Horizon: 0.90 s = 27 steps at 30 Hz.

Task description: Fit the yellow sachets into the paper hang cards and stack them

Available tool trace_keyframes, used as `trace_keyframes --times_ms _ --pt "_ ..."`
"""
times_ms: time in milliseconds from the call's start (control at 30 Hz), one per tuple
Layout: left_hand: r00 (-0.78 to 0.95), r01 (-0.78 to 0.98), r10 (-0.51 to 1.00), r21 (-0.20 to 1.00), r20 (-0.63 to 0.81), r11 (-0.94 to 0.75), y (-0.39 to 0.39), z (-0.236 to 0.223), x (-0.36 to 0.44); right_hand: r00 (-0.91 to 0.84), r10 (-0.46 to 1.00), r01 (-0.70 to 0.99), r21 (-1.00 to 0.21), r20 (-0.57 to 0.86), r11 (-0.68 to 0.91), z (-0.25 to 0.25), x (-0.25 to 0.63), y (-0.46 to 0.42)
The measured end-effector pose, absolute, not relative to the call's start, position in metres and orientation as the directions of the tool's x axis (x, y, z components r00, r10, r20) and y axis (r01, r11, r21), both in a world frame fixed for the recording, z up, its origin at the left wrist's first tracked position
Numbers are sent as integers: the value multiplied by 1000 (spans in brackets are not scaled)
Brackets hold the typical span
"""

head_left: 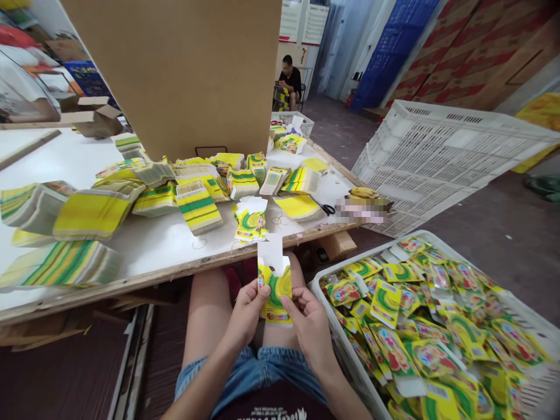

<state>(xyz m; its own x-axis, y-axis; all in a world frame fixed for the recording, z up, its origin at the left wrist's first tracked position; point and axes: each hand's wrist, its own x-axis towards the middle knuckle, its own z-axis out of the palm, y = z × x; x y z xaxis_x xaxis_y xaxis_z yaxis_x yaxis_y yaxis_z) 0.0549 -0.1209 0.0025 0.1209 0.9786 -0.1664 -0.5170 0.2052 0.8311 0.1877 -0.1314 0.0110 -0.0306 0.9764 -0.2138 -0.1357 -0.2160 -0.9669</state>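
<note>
Both my hands hold one yellow-and-green printed card pack point(275, 279) with a white hanger tab, upright over my lap. My left hand point(247, 312) pinches its left edge; my right hand point(306, 318) grips its lower right edge. Just beyond it, at the table's front edge, lies a small pile of the same cards point(250, 220). To my right a white crate point(531, 321) is filled with several finished yellow-green packs point(420, 326).
The white table point(166, 242) carries several stacks of flat yellow-green cards point(91, 213), black scissors point(324, 206) and a tall cardboard sheet point(184, 70). An empty white crate point(437, 157) leans at right. A person point(289, 81) sits far back.
</note>
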Motion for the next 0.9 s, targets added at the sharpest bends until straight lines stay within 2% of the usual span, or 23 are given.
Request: trace_keyframes --times_ms 200,300,433,500,600,733,900 --pt "3 -345 999 937 -51 49 -131 10 54 15 997 40 -997 -69 -70 12 194 -133" --pt "115 -324 993 944 -17 54 -136 17 48 -82 997 -11 -1000 11 10 24 202 -132" --pt "269 -333 963 935 -28 120 -138 23 41 -271 962 -70 -997 37 18 33 217 -126" --pt "313 -349 949 924 -44 158 -139 24 40 -331 943 -36 -999 45 35 35 225 -124" --pt "361 -360 931 912 -57 195 -143 24 42 -387 921 102 -990 50 96 37 233 -121" --pt "376 -375 925 904 -52 203 -147 22 46 -371 924 229 -955 92 187 39 235 -120" --pt "370 -385 926 896 -68 220 -147 21 47 -247 962 151 -975 119 160 33 230 -119"
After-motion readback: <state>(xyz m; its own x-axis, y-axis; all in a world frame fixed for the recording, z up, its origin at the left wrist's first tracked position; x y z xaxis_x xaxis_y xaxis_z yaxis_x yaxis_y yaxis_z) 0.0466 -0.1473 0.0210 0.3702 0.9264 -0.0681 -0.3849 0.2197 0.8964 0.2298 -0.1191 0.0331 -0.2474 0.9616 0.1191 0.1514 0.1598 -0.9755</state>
